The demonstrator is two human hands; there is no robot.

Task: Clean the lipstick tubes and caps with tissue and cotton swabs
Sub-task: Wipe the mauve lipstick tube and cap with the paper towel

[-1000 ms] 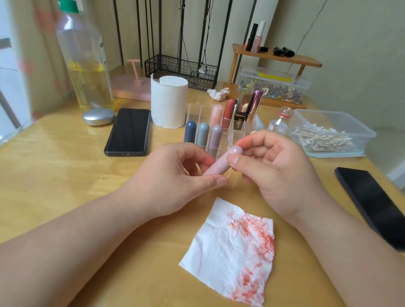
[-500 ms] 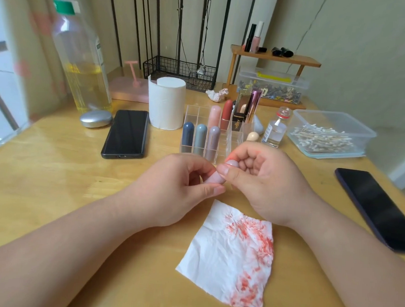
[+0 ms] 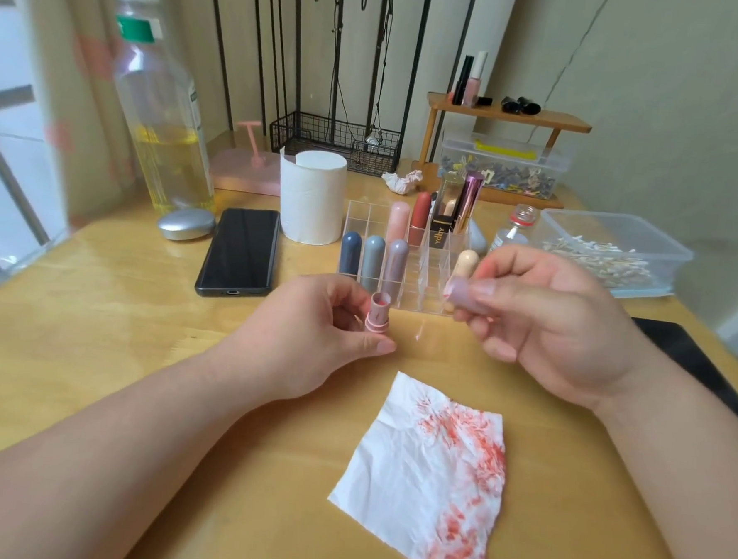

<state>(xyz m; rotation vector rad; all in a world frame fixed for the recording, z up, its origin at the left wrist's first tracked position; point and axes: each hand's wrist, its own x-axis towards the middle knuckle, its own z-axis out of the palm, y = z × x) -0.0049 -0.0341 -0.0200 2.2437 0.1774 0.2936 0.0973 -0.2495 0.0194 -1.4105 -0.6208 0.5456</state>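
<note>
since the earlier frames the cap has been pulled off the lipstick tube, and the two hands, which were joined on one closed lipstick, have been drawn apart. the tube is held upright in the left hand, whose grip is closed round the pink base between thumb and curled fingers, with the open top and a red stain inside turned upward. the cap, pale mauve and blurred, is pinched in the closed grip of the right hand, with red marks seen at its rim. whether the tube's base rests on the table cannot be told. both pieces are kept just in front of the clear organizer, in which several capped lipsticks are stood upright. a tissue, smeared red along its right side, is laid flat on the table below the hands and is touched by neither. a tub of cotton swabs is seen beyond the right hand, a tissue roll by the organizer's far left corner, and a dark phone to its left
</note>
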